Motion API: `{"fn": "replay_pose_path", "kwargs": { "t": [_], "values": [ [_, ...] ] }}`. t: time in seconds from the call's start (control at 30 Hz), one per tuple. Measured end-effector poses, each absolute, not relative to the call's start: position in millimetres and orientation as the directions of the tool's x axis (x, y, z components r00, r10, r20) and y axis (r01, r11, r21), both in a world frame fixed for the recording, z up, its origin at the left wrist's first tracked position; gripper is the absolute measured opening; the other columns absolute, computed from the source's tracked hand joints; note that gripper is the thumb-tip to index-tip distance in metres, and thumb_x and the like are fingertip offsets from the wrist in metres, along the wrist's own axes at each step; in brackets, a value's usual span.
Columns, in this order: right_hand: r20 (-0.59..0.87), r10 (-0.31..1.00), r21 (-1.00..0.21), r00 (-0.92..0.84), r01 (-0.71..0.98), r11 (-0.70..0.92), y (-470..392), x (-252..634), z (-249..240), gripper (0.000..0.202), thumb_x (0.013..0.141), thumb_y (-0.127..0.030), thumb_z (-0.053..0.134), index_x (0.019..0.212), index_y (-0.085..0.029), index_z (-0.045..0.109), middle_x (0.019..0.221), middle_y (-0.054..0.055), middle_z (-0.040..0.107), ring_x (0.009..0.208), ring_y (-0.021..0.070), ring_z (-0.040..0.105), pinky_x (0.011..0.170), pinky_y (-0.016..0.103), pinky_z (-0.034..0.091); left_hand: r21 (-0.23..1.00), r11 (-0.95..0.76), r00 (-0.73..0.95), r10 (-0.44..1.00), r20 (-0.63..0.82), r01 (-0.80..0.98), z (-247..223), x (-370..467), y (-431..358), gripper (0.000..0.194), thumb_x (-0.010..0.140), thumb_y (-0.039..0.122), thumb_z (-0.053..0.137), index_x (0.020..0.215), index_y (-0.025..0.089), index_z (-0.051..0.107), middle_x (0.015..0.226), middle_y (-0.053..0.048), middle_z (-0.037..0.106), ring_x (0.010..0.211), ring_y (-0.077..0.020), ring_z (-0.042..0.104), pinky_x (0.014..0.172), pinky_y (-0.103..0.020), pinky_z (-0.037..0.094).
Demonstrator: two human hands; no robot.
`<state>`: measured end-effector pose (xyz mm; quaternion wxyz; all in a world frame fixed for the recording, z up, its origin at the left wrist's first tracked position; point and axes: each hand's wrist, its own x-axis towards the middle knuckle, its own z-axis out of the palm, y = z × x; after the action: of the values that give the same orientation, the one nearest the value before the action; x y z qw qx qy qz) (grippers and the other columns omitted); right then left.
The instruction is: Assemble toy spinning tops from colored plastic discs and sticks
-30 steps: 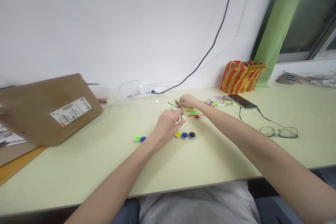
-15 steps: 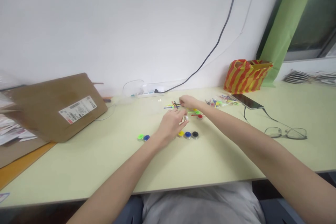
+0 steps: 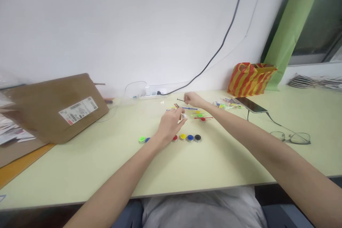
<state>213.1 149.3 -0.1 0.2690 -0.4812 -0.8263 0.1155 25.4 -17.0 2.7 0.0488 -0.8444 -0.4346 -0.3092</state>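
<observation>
My left hand (image 3: 169,124) is closed, with a small whitish clear piece (image 3: 184,116) pinched at its fingertips. Beyond it, my right hand (image 3: 193,99) pinches a thin black arrow (image 3: 181,100) that points out to the left. Between the hands lies a blue arrow (image 3: 190,108), with other thin coloured arrows partly hidden by my left fingers. A red arrow on a round base (image 3: 203,118) sits below my right wrist. In a row nearer me are round discs on clear bases: green (image 3: 141,139), red (image 3: 175,138), yellow (image 3: 183,136), blue (image 3: 190,137) and black (image 3: 197,137).
Small coloured parts in a clear bag (image 3: 227,103) lie right of my right wrist, near a phone (image 3: 251,104) and glasses (image 3: 296,137). Behind stand a striped bag (image 3: 248,79) and a power strip (image 3: 152,95). A cardboard box (image 3: 56,103) leans at left.
My right hand has lifted a black arrow from the pile and moved slightly right. The blue arrow beside my left fingers now shows. My left hand has shifted slightly left, uncovering the red disc.
</observation>
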Motion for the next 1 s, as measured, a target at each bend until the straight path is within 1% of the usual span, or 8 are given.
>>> {"fn": "replay_pose_path", "kwargs": {
  "t": [0.17,0.37,0.53,0.63,0.77,0.83,0.9,1.0],
  "values": [
    [0.411,0.835,-0.527,-0.365,0.653,0.544,127,217,15,0.015,0.079,-0.007,0.066,0.092,-0.012,0.071,0.079,0.005,0.074,0.075,0.0154,0.067,0.069,0.022,0.047,0.225,-0.589,0.357,0.704,0.614,0.776,2,23,-13,0.016,0.089,0.012,0.063,0.100,0.022,0.057,0.090,0.000,0.067,0.084,-0.0191,0.061,0.078,-0.031,0.045],
    [0.494,0.845,-0.767,-0.206,0.353,0.535,58,233,8,0.021,0.084,-0.029,0.067,0.095,-0.012,0.071,0.078,0.007,0.075,0.068,0.0168,0.067,0.065,0.026,0.051,0.241,-0.612,0.375,0.701,0.606,0.753,0,24,-11,0.012,0.089,0.024,0.072,0.100,0.020,0.067,0.089,-0.003,0.070,0.088,-0.0209,0.063,0.083,-0.033,0.047],
    [0.454,0.852,-0.807,-0.263,0.284,0.518,-4,242,-1,0.027,0.088,-0.037,0.064,0.098,-0.014,0.073,0.080,0.007,0.075,0.069,0.0185,0.068,0.063,0.028,0.051,0.233,-0.655,0.421,0.677,0.604,0.719,1,28,-17,0.017,0.093,0.029,0.068,0.107,0.019,0.069,0.095,-0.005,0.072,0.095,-0.0217,0.064,0.086,-0.033,0.048],
    [0.525,0.816,-0.719,-0.241,0.388,0.577,-14,245,-3,0.022,0.093,-0.033,0.060,0.097,-0.017,0.074,0.082,0.006,0.074,0.071,0.0186,0.067,0.068,0.030,0.051,0.234,-0.626,0.404,0.699,0.590,0.744,0,29,-18,0.022,0.094,0.034,0.066,0.111,0.019,0.070,0.093,-0.005,0.072,0.092,-0.0222,0.064,0.085,-0.035,0.049],
    [0.661,0.714,-0.446,-0.233,0.643,0.622,17,247,-3,0.015,0.094,-0.024,0.059,0.096,-0.019,0.074,0.094,0.008,0.073,0.092,0.0225,0.065,0.083,0.034,0.048,0.238,-0.592,0.384,0.728,0.568,0.770,-2,27,-14,0.018,0.092,0.031,0.067,0.106,0.020,0.071,0.083,-0.002,0.070,0.089,-0.0220,0.064,0.082,-0.034,0.049],
    [0.618,0.740,-0.350,-0.264,0.752,0.559,45,245,-1,0.015,0.093,-0.021,0.060,0.097,-0.018,0.074,0.098,0.009,0.073,0.101,0.0246,0.062,0.087,0.034,0.046,0.252,-0.554,0.341,0.748,0.570,0.794,-1,25,-12,0.013,0.090,0.026,0.067,0.102,0.020,0.071,0.080,-0.001,0.070,0.089,-0.0216,0.064,0.080,-0.033,0.049],
    [0.463,0.810,-0.282,-0.359,0.807,0.519,76,239,2,0.016,0.093,-0.019,0.060,0.098,-0.016,0.074,0.103,0.010,0.073,0.102,0.0238,0.063,0.087,0.031,0.046,0.261,-0.503,0.285,0.765,0.578,0.824,0,22,-9,0.014,0.090,0.025,0.066,0.102,0.021,0.071,0.080,-0.001,0.070,0.088,-0.0213,0.065,0.079,-0.033,0.049],
    [0.340,0.829,-0.283,-0.444,0.792,0.540,116,225,3,0.011,0.087,-0.017,0.067,0.093,-0.016,0.076,0.096,0.006,0.076,0.089,0.0182,0.067,0.081,0.024,0.046,0.241,-0.419,0.219,0.788,0.576,0.875,3,13,-2,0.017,0.090,0.027,0.063,0.104,0.022,0.071,0.082,-0.002,0.071,0.089,-0.0225,0.064,0.078,-0.034,0.048]
  ]
}}
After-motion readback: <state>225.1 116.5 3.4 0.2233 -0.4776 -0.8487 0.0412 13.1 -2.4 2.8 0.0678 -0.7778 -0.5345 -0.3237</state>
